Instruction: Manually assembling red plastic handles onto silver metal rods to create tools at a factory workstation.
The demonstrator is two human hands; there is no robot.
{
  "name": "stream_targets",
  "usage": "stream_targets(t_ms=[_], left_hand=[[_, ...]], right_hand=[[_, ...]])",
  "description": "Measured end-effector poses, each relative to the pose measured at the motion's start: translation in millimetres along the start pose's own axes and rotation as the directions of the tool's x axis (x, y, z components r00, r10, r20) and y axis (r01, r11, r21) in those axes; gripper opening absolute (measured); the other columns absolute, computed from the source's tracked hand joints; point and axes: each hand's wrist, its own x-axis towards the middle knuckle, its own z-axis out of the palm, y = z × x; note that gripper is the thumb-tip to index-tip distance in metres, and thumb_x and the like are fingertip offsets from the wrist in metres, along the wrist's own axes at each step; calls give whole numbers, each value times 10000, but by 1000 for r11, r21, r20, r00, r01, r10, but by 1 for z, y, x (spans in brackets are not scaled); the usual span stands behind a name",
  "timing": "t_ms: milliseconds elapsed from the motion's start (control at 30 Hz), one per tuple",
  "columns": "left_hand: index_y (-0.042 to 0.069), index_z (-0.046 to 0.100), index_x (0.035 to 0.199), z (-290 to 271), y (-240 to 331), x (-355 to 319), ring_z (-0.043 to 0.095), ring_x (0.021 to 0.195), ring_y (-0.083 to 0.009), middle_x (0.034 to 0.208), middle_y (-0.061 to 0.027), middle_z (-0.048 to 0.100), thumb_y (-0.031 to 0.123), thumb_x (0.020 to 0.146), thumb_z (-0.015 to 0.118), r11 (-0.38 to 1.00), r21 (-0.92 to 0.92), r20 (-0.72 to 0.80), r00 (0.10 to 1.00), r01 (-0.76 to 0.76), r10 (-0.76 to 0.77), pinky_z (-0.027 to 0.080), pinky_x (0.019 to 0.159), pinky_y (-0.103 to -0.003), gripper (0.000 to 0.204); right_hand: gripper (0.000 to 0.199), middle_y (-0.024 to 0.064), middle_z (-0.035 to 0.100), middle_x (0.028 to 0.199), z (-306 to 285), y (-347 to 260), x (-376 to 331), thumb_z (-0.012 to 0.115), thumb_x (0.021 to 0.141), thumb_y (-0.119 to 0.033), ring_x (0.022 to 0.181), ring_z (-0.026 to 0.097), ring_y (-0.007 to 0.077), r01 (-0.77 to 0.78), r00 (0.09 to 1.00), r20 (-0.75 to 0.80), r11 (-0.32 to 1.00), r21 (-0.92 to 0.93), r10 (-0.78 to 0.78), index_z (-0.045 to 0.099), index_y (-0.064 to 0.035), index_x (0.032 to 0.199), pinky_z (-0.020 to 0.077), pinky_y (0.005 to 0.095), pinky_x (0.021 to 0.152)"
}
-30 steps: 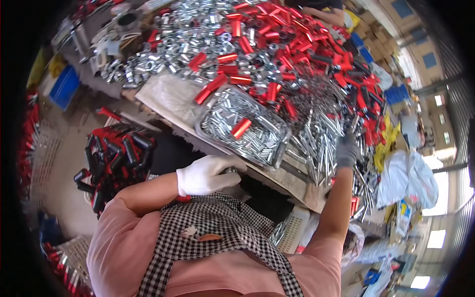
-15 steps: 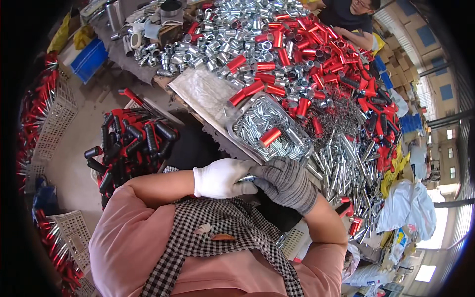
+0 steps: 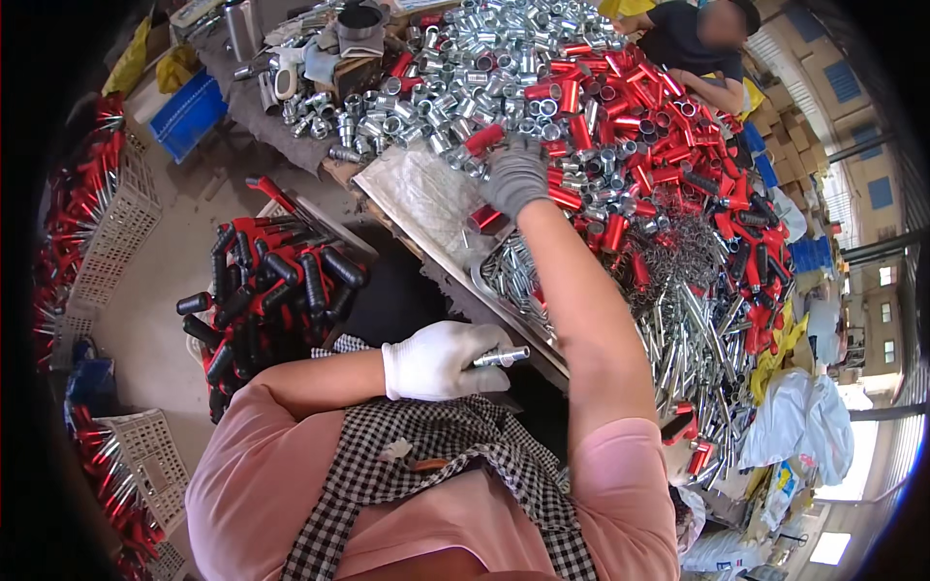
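My left hand [image 3: 448, 360], in a white glove, is closed round a short silver metal rod [image 3: 502, 357] just in front of the checked apron. The rod's end sticks out past the thumb. My right hand [image 3: 518, 176], in a grey striped glove, is stretched far over the pile, back of the hand up. Its fingertips lie among silver metal collars [image 3: 417, 108] and beside a red metal sleeve [image 3: 484, 138]. Whether the fingers grip anything is hidden by the glove. Below the right wrist, my forearm partly covers a tray of small metal pins [image 3: 511, 276].
A pale board [image 3: 417, 194] lies along the table's near edge. Red sleeves [image 3: 668, 121], tangled wire springs [image 3: 668, 237] and long metal rods [image 3: 683, 334] cover the right side. Black-handled red tools [image 3: 281, 281] fill a container at left. Another person [image 3: 683, 44] sits across the pile.
My right hand has left my left hand and reached forward over the pile. The left hand stays near the apron, the rod now showing. The view has shifted slightly.
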Motion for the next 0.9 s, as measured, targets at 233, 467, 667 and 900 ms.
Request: stream_targets(t_ms=[233, 467, 667, 900], left_hand=[[37, 646, 1058, -10, -13, -3, 663, 858, -339, 921, -158, 673, 259, 826, 739, 996, -36, 17, 996, 87, -87, 516, 769, -395, 334], [42, 674, 1044, 7, -15, 9, 657, 756, -305, 877, -156, 672, 283, 784, 784, 986, 21, 167, 972, 167, -168, 512, 703, -387, 371], [1, 628, 915, 22, -19, 3, 632, 723, -377, 787, -213, 639, 330, 786, 740, 990, 33, 179, 973, 140, -143, 507, 689, -425, 371], [12, 643, 897, 27, -16, 0, 651, 770, -372, 810, -197, 647, 340, 787, 748, 993, 43, 41, 993, 109, -111, 514, 709, -430, 361]], right_hand=[[352, 100, 664, 927, -96, 47, -130, 784, 760, -173, 834, 644, 164, 20, 1000, -10, 575, 818, -21, 634, -2, 1029, 523, 291, 769], [311, 108, 694, 906, -126, 41, -238, 731, 816, -214, 808, 681, 269, 286, 900, -13, 567, 773, -436, 672, -79, 1090, 534, 349, 727], [669, 188, 618, 1185, -99, 33, -277, 828, 696, -249, 1010, 636, 347, 368, 911, -72, 724, 583, -406, 554, -105, 1290, 518, 427, 824], [540, 137, 706, 882, -108, 38, -283, 724, 875, -240, 787, 690, 221, 230, 973, -146, 654, 720, -181, 554, -6, 1331, 537, 343, 749]])
